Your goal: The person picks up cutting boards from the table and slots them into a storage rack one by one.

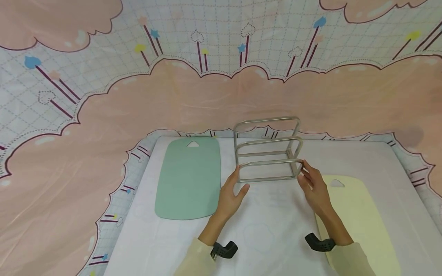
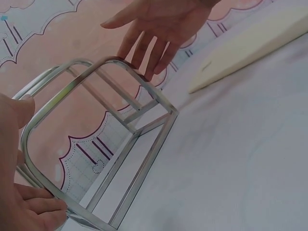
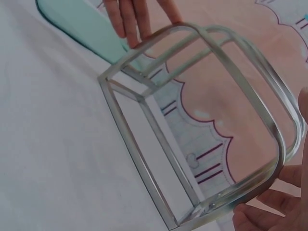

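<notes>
A metal wire rack with several upright loops stands on the white table. At its left end, my left hand touches the frame with nearly straight fingers, the thumb held apart. My right hand rests its fingers against the right end of the rack. The left wrist view shows the right hand with fingers extended along the frame and the thumb off it. In the right wrist view, the fingertips of the left hand meet the opposite end of the rack.
Left of the rack lies a green cutting board with a triangular hole. A pale yellow cutting board lies at the right, partly under the right forearm. Behind the table hangs a patterned pink and white cloth.
</notes>
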`<state>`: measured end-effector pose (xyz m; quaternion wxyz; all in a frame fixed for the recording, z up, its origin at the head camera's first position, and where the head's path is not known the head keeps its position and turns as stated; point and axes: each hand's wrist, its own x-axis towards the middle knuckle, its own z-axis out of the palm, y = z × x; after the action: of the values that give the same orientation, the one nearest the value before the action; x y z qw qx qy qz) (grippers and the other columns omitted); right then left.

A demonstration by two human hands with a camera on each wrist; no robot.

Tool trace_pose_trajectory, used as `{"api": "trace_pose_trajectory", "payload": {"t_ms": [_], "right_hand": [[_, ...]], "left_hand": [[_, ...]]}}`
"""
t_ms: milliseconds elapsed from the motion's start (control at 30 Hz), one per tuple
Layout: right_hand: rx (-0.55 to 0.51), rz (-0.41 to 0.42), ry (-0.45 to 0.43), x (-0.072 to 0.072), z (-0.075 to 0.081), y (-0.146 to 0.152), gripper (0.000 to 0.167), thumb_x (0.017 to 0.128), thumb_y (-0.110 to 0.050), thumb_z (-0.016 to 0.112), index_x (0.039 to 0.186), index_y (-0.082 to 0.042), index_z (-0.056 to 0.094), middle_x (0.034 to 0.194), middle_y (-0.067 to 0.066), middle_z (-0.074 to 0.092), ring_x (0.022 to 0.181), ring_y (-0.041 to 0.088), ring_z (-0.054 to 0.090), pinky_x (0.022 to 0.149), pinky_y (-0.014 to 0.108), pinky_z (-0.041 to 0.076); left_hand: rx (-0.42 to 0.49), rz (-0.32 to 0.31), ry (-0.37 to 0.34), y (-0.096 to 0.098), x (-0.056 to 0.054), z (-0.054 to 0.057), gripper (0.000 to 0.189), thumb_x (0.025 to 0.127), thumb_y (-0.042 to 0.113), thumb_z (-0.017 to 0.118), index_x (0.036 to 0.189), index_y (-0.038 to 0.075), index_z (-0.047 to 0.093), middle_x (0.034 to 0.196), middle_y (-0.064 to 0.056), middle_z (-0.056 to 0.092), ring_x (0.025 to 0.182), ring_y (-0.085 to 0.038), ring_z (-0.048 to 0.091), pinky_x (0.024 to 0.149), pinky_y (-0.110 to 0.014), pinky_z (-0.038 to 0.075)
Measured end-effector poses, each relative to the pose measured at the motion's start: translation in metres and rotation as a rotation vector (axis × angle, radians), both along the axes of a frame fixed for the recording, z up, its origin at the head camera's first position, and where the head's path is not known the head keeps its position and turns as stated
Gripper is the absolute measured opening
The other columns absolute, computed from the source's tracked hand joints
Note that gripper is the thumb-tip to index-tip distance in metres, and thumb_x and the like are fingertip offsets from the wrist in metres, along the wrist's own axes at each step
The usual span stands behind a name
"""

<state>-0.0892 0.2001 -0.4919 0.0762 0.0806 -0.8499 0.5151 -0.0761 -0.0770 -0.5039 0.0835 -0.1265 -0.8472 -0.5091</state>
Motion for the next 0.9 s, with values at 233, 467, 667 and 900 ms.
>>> {"api": "trace_pose_trajectory", "payload": {"t_ms": [233, 467, 667, 900], "right_hand": [[0.017, -0.003, 0.003, 0.004, -0.001, -0.007, 0.055, 0.099, -0.010, 0.051, 0.148, 0.001, 0.030, 0.135, 0.024, 0.041, 0.124, 0.045, 0.045, 0.091, 0.004, 0.031], [-0.042, 0.008, 0.039, 0.010, -0.004, -0.012, 0.055, 0.097, -0.003, 0.052, 0.148, 0.002, 0.030, 0.133, 0.027, 0.040, 0.123, 0.047, 0.043, 0.094, 0.005, 0.029], [-0.043, -0.014, 0.029, 0.016, -0.004, -0.017, 0.053, 0.099, -0.006, 0.049, 0.148, 0.000, 0.030, 0.131, 0.027, 0.040, 0.124, 0.046, 0.043, 0.094, 0.004, 0.027], [-0.046, -0.028, -0.009, 0.025, -0.002, -0.023, 0.052, 0.102, -0.011, 0.045, 0.150, -0.005, 0.027, 0.131, 0.026, 0.037, 0.126, 0.046, 0.039, 0.091, 0.004, 0.026]], "left_hand": [[0.009, 0.015, -0.025, -0.007, 0.001, -0.001, 0.071, 0.095, 0.041, 0.057, 0.151, 0.009, 0.028, 0.150, -0.010, 0.035, 0.136, -0.030, 0.033, 0.104, -0.055, 0.031], [0.015, 0.020, -0.031, -0.009, 0.003, -0.001, 0.073, 0.095, 0.038, 0.059, 0.151, 0.004, 0.026, 0.150, -0.013, 0.034, 0.136, -0.032, 0.033, 0.103, -0.056, 0.032], [0.023, 0.020, -0.003, -0.010, 0.003, 0.000, 0.070, 0.095, 0.032, 0.060, 0.149, 0.001, 0.028, 0.149, -0.014, 0.036, 0.136, -0.031, 0.034, 0.104, -0.054, 0.032], [0.035, 0.031, -0.011, -0.014, 0.004, 0.000, 0.071, 0.096, 0.034, 0.059, 0.150, 0.002, 0.027, 0.149, -0.014, 0.035, 0.136, -0.032, 0.033, 0.103, -0.056, 0.032]]}}
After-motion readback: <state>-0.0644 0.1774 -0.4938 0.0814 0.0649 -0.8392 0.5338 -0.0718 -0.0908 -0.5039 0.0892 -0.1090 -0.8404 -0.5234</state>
